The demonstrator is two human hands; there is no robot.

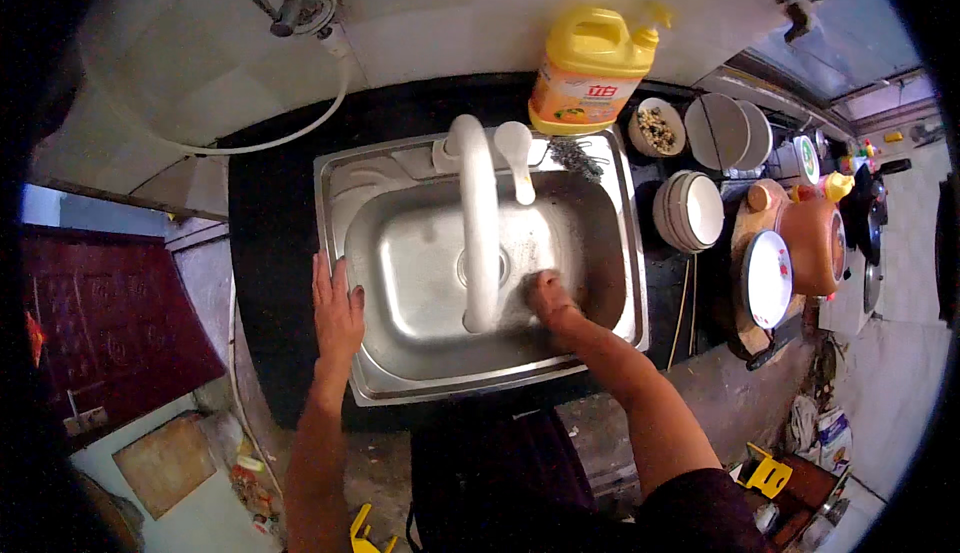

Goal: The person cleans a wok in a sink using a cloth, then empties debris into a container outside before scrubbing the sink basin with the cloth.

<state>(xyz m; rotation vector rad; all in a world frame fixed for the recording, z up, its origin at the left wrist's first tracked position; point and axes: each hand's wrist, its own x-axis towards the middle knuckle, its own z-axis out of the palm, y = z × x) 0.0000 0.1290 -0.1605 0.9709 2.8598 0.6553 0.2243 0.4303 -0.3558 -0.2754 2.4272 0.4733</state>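
Observation:
My left hand [338, 313] lies flat on the left rim of a stainless steel sink [405, 268], fingers apart, holding nothing. Inside the basin, right of the drain [504, 266], my right hand [553, 299] is bent low against the bottom and blurred. Something dark shows at its fingers; whether it grips a scouring pad there is unclear. A white curved faucet [478, 223] arches over the basin and partly covers the drain. Beside its base is a white tap lever [514, 155]. A dark scouring pad [576, 159] sits on the sink's back right corner.
A yellow detergent jug [589, 72] stands behind the sink. To the right are stacked bowls [686, 211], a bowl of grains [657, 129], chopsticks [681, 313], a floral plate [768, 279] and a brown clay pot [814, 247]. A white hose [300, 136] crosses the back left counter.

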